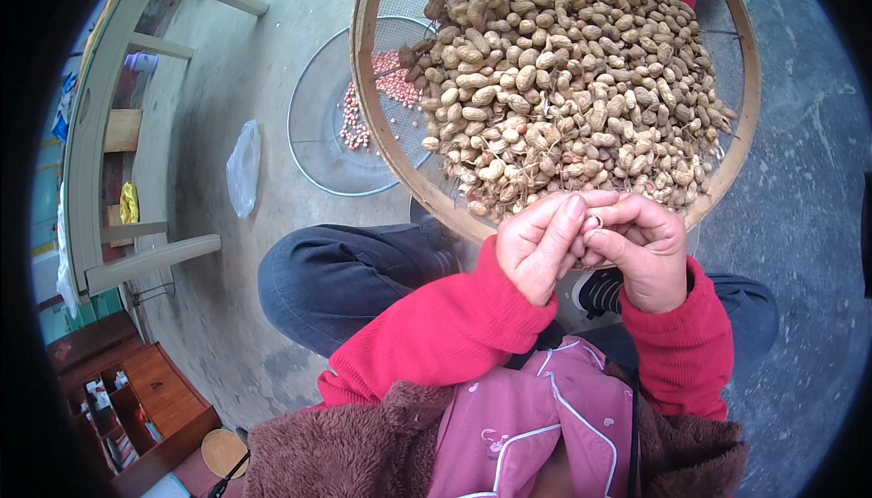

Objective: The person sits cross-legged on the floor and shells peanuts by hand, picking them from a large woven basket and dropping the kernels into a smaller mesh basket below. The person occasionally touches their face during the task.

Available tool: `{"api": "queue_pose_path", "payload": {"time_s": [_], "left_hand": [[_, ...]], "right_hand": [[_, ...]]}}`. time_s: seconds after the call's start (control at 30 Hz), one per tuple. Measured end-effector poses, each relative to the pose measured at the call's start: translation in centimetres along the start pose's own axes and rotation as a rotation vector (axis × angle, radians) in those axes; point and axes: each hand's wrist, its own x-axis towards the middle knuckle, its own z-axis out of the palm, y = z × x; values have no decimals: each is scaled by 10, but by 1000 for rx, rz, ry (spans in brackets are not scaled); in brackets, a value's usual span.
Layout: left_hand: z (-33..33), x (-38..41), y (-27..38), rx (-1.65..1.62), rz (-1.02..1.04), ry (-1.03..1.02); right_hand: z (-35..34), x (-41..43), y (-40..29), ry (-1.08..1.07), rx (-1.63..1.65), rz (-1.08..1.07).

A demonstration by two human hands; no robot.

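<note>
Both hands meet over the near rim of a round wooden-framed sieve (748, 99) heaped with unshelled peanuts (545, 82). My right hand (644, 246) pinches a small piece of peanut shell (597, 221) between thumb and forefinger. My left hand (545, 242) touches it from the left, thumb laid along the curled fingers; whether something is inside these fingers cannot be told. Left of the sieve and partly under it, a round wire-mesh basket (293, 137) holds shelled pink peanuts (354, 120).
A clear plastic bag (244, 170) lies on the concrete floor left of the mesh basket. A pale wooden bench or table frame (112, 117) stands at the far left. An open brown cabinet (160, 396) is at lower left. My bent legs (340, 283) flank the sieve's near side.
</note>
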Motion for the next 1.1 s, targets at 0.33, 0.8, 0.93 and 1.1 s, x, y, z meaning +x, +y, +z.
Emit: {"api": "queue_pose_path", "payload": {"time_s": [0.33,0.8,0.93,1.1], "left_hand": [[-3,6,-2,-338,-108,-3],[-9,11,-9,-342,-188,44],[-8,8,-4,-305,-212,47],[-11,9,-7,-387,-185,-30]], "right_hand": [[-3,4,6,-48,72,-112],[-6,6,-8,64,-675,-517],[-36,3,-40,527,-623,-581],[-77,-1,-72,1270,-1373,-742]]}}
